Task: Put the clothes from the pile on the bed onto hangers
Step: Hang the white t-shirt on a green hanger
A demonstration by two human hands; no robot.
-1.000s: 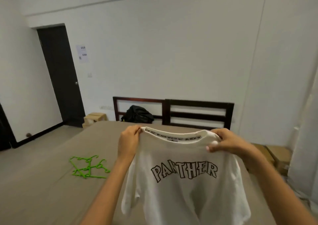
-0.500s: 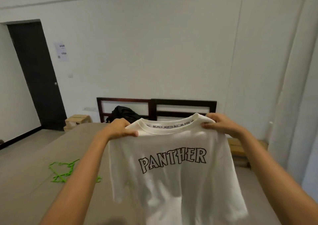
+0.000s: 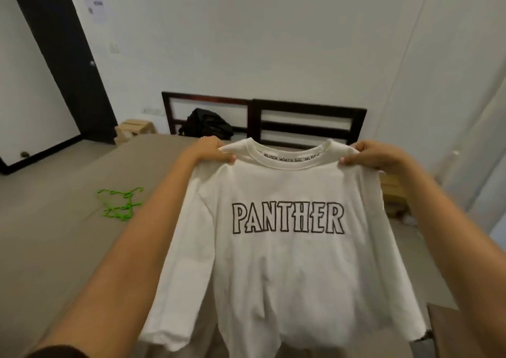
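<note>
**Left hand (image 3: 210, 149) and right hand (image 3: 375, 156) held up the white shirt (image 3: 287, 261)**

Fingers of my left hand were curled tight on one shoulder of the white shirt, at about ten o'clock from the big word on it. My right hand pinched the other shoulder the same way, at about two o'clock. Both hands gripped the cloth right by the neck hole.

The white shirt hung in the air in front of me, over the bed (image 3: 54, 248). Its front faced me. It said PANTHER across the chest in letters with black edges. Small words ran round the inside of the neck band. The sleeves drooped down at both sides.

The green hangers (image 3: 120, 204) lay in a little heap on the brown bed, at nine o'clock from the shirt and well apart from my hands.

At twelve o'clock, behind the shirt, the dark headboard (image 3: 309, 116) stood against the white wall. A black bag (image 3: 206, 123) sat by it at eleven o'clock. A dark door (image 3: 63, 56) stood at ten o'clock, with a light brown box (image 3: 134, 127) on the floor near it. Another cardboard box (image 3: 394, 196) sat at three o'clock, past my right hand.
</note>
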